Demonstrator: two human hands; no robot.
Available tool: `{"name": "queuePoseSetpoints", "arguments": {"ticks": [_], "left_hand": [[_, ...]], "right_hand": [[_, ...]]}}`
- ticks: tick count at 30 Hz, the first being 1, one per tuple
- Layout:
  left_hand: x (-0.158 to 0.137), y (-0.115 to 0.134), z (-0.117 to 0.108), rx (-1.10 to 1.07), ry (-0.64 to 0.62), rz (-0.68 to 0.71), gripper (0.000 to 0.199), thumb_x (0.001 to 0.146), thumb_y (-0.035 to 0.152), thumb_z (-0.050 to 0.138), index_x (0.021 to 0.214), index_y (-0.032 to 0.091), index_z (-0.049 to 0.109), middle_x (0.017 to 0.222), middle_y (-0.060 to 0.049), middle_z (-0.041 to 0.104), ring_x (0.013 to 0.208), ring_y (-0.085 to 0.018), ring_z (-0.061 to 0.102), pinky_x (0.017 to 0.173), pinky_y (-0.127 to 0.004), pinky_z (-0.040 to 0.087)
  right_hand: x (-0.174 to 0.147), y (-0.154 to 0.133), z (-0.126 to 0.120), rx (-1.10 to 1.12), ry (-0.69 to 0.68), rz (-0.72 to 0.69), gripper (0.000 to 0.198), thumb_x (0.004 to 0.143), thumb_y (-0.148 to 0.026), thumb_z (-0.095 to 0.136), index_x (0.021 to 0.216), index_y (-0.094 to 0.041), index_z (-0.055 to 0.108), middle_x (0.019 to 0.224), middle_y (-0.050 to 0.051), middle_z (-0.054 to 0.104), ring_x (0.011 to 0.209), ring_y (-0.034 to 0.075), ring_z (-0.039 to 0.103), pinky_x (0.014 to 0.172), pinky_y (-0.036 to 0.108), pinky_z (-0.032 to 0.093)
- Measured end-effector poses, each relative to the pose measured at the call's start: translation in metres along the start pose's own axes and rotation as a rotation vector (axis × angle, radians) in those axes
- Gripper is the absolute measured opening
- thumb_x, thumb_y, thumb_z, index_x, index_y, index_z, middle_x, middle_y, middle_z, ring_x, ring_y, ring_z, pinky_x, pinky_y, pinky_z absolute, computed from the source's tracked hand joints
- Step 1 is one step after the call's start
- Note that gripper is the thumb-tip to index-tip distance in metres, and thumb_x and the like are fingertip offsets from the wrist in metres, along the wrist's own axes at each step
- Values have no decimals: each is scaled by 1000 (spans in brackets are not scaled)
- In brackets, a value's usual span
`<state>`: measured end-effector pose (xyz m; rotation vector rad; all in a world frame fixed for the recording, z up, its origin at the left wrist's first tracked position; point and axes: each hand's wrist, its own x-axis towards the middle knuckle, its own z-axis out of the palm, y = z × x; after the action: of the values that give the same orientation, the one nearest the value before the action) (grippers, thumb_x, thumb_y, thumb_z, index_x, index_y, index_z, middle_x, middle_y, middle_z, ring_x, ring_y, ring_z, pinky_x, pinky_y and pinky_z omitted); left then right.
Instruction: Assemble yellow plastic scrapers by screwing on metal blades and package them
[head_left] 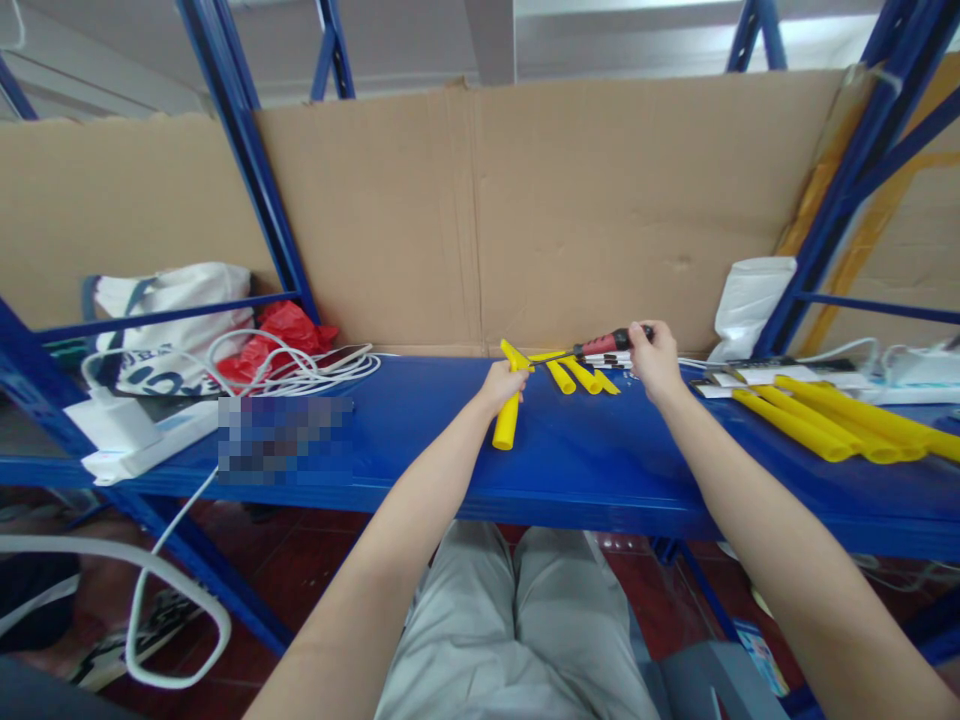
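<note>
My left hand (505, 384) is closed around a yellow plastic tube (506, 425), which stands tilted just above the blue shelf. Its upper end, above my fingers, looks cut at a slant. In my right hand (654, 358) is a screwdriver (602, 344) with a red and black handle, its thin metal shaft pointing left. The shaft reaches the tube beside my left fingers; whether the tip is inside or only against it I cannot tell. Between my hands, shorter yellow tube pieces (582, 376) lie on the shelf, with small white and dark strips (606, 361) behind them.
Several longer yellow tubes (817, 425) lie on the blue shelf (420, 440) at right. A cardboard panel (585, 220) closes the back. At left are a power strip (161, 440), coiled white cable (315, 372), red bag (289, 335) and cloth bag (176, 330). Another person's leg shows lower left.
</note>
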<state>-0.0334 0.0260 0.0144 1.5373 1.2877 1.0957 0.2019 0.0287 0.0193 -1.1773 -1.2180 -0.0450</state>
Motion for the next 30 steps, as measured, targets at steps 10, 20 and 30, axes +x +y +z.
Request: {"name": "queuePoseSetpoints", "arguments": {"ticks": [10,20,30], "left_hand": [[-4,2,2,-8,12,28,22,77,1,47,61,17,45,42,8,41,31,-6,39,40,-19,34],[-9,7,4,-6,-11,48,23,76,1,46,59,17,45,41,7,43,31,-7,41,41,-20,35],[-8,0,10,-22,-188,139,23,72,1,46,56,17,44,41,7,44,31,-6,42,40,-18,34]], "right_hand": [[-10,-15,0,-66,-115,70,22,80,-41,51,81,-19,52,78,4,60,78,19,56,74,34,45],[-38,-34,1,10,-840,241,14,80,-26,62,86,-19,51,65,-1,57,50,8,49,40,18,35],[-47,-20,22,-150,-857,-120,8,75,-23,63,79,-17,59,77,3,65,64,13,58,65,28,48]]}}
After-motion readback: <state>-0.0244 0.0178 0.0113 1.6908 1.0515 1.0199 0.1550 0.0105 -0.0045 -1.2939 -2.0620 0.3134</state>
